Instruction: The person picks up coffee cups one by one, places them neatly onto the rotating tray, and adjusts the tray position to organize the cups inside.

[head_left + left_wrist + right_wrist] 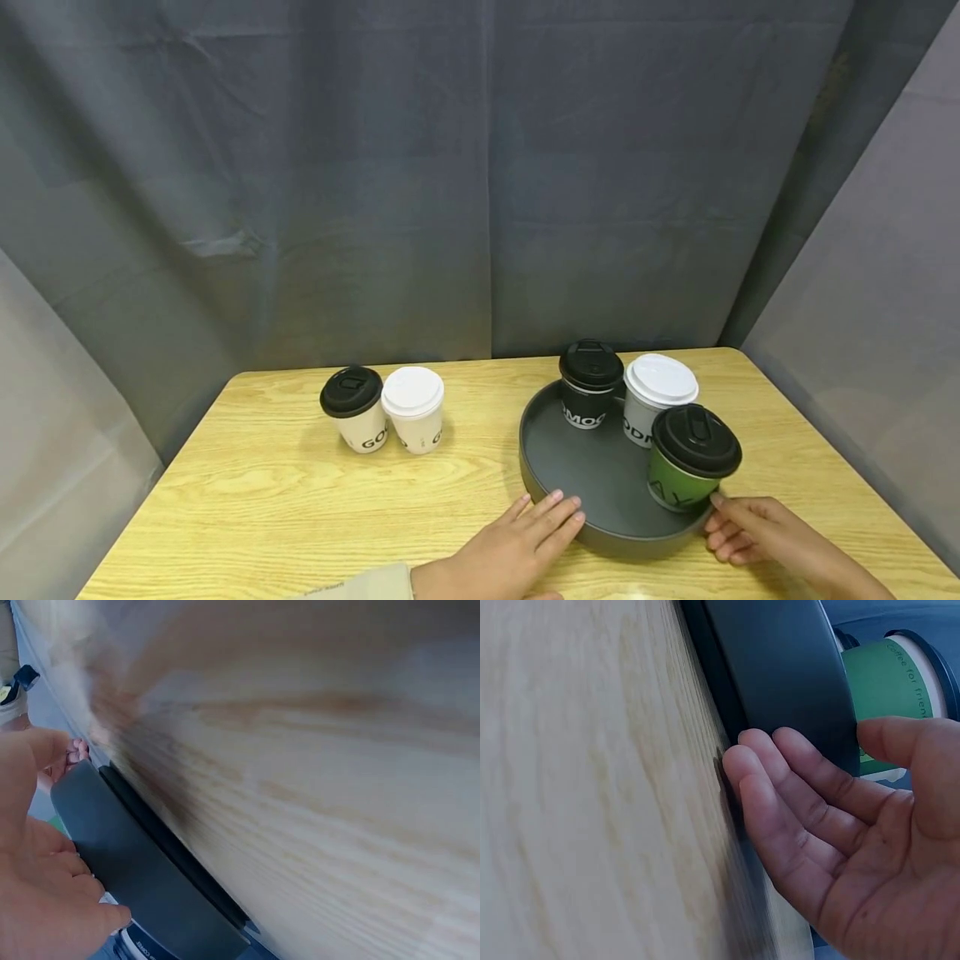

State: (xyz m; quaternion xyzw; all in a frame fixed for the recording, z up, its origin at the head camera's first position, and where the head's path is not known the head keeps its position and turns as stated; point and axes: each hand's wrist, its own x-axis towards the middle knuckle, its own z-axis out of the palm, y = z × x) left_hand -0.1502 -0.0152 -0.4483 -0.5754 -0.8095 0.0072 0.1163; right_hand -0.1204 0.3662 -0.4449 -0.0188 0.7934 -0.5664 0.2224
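A round dark grey tray with a raised wall sits on the table's right half. Three lidded paper cups stand in it: a black cup, a white cup with a white lid, and a green cup with a black lid. My left hand rests with straight fingers on the tray's near-left rim. At the near-right side, my right hand pinches the tray's edge, thumb by the green cup. In the right wrist view its fingers bend against the outer wall.
Two cream paper cups stand close together at the back left, one with a black lid, the other with a white lid. A light wooden table lies under everything. Grey curtains hang behind and at both sides.
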